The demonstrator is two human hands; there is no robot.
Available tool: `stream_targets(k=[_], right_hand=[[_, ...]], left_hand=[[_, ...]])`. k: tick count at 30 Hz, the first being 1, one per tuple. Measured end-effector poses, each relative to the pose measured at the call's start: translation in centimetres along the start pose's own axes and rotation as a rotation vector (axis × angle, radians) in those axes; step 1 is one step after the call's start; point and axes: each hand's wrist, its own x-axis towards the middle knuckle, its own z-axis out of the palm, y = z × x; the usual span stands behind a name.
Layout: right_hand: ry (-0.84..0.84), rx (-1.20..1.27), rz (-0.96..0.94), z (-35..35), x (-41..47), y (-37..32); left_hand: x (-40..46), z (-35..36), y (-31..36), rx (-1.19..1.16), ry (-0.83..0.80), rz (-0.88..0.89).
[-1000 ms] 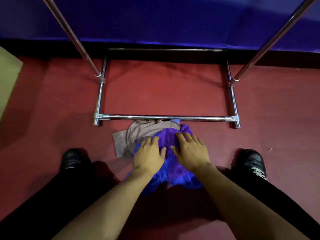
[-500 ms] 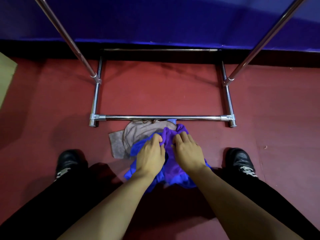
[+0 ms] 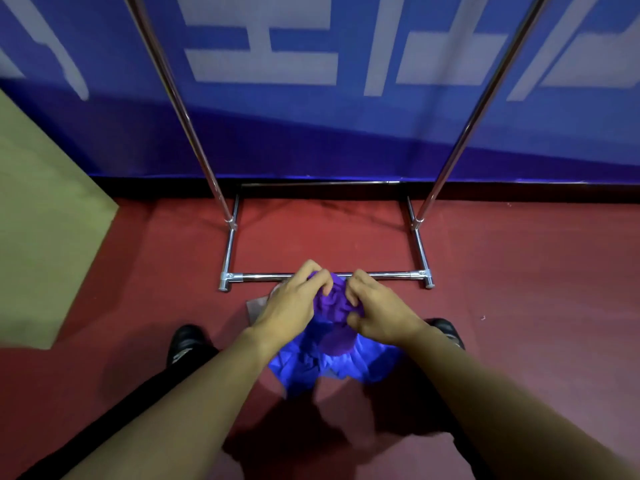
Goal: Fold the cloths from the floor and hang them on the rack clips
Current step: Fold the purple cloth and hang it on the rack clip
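A purple cloth (image 3: 334, 304) is bunched between my two hands, above the red floor and just in front of the rack's front base bar. My left hand (image 3: 294, 301) grips its left side with curled fingers. My right hand (image 3: 375, 315) grips its right side the same way. A blue cloth (image 3: 311, 365) hangs and spreads below the purple one, between my feet. A grey-brown cloth (image 3: 258, 304) lies on the floor, mostly hidden under my left hand. The metal rack (image 3: 263, 277) stands ahead; its clips are out of view.
Two slanted chrome uprights (image 3: 194, 140) (image 3: 460, 140) rise from the rack's base. A blue banner wall (image 3: 329, 126) stands behind it. A tan board (image 3: 45, 220) lies at the left. My black shoes (image 3: 185, 342) (image 3: 446, 329) flank the cloths on the red floor.
Both hands went from lying flat on the cloth pile to gripping the purple cloth and lifting it off the floor. The view has tilted up, showing more wall.
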Motion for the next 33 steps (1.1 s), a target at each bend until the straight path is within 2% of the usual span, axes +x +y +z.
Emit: stream_targets(k=[4, 9, 13, 19, 23, 26, 28, 30, 33], right_hand=[[-0.028, 0.288, 0.166, -2.4, -1.6, -4.6], [-0.064, 0.119, 0.058, -2.9, -3.2, -7.5], [-0.022, 0.202, 0.075, -2.5, -4.2, -7.6], [-0.077, 0.412, 0.130, -3.1, -3.8, -7.6], [-0.138, 0.501, 0.113, -3.1, -3.2, -7.5], [-0.181, 0.415, 0.035, -2.7, -2.6, -7.2], [-0.227, 0.360, 0.057, -2.3, -2.5, -6.7], [-0.204, 0.402, 0.105, -2.3, -2.6, -6.6], [-0.031, 0.711, 0.201, -2.9, -2.8, -7.3]], left_hand=[[-1.4, -3.9, 2.7, 0.044, 0.028, 0.128], [-3.4, -5.5, 4.3, 0.187, 0.079, 0.229], [-4.7, -5.2, 4.1, 0.260, 0.092, 0.162], [-4.1, -5.5, 3.2, 0.251, 0.135, -0.095], [-3.3, -5.0, 2.5, 0.446, 0.121, -0.088], [-3.0, -4.3, 2.6, 0.499, 0.050, -0.095], [-2.9, -3.8, 2.6, 0.456, 0.043, -0.112], [-3.2, -3.4, 2.4, 0.354, 0.052, -0.147], [-3.3, -2.7, 1.9, -0.029, 0.021, -0.391]])
